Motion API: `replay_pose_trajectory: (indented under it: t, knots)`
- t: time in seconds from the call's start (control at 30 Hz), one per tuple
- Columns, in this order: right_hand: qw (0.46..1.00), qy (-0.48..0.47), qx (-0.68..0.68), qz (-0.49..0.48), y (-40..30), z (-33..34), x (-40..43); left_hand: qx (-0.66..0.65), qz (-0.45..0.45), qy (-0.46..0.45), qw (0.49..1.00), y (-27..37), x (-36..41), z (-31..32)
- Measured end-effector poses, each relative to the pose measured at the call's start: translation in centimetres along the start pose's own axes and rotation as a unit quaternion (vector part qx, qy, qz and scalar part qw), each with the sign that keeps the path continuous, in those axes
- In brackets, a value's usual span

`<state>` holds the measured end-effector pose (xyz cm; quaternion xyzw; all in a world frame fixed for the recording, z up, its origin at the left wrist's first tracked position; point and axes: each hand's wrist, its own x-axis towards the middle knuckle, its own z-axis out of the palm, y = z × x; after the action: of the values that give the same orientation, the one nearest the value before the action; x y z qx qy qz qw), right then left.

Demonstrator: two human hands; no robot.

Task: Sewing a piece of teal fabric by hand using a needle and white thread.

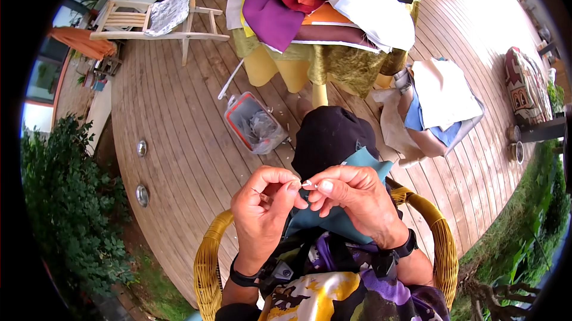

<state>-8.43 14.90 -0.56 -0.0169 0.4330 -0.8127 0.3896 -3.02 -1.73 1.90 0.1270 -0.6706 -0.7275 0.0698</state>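
My left hand [268,207] and my right hand [357,202] meet above my lap, thumb and forefinger pinched on each. A small white scrap [307,183], perhaps a twist of thread or fabric, shows between their fingertips. It is too small to name surely. Against the left fingers lies a thin dark line, which I cannot make out. Teal fabric [333,222] is spread over my lap beneath both hands, and one corner sticks out past the right hand. Dark cloth [333,140] covers my knee just beyond.
Ahead stands a table draped in an olive cloth [344,71], heaped with coloured fabrics [272,21]. On the wooden deck [178,111] sit a plastic bin [237,120] with clear plastic inside and a container piled with fabric [442,93]. Wicker chair arms [210,249] flank me. A wooden deckchair [129,21] stands far left.
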Motion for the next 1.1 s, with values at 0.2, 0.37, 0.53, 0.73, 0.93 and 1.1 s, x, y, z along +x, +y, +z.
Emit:
replay_pose_trajectory:
  t: [0.2,0.37,0.53,0.73,0.93,1.1]
  knots:
    - [0.998,-0.006,-0.06,-0.034,-0.2,0.3,-0.1,0.077,0.018,-0.007,0.997,0.3,-0.1,0.0]
    - [0.994,0.019,-0.097,-0.049,0.1,0.8,-0.3,0.202,0.102,0.021,0.974,-0.3,-0.4,-0.3]
    - [0.96,0.046,-0.237,-0.143,0.6,1.3,-0.8,0.274,0.133,0.033,0.952,0.1,-0.5,0.1]
    - [0.978,0.074,-0.159,-0.114,0.5,1.2,-0.7,0.027,0.009,0.002,1.0,0.7,-0.8,-0.1]
    - [0.962,0.063,-0.215,-0.159,0.6,1.3,-0.7,0.146,0.068,0.015,0.987,-0.4,-0.5,-0.1]
    - [0.921,0.052,-0.305,-0.234,0.6,1.3,-0.7,0.186,0.089,0.026,0.978,-0.4,-0.4,0.0]
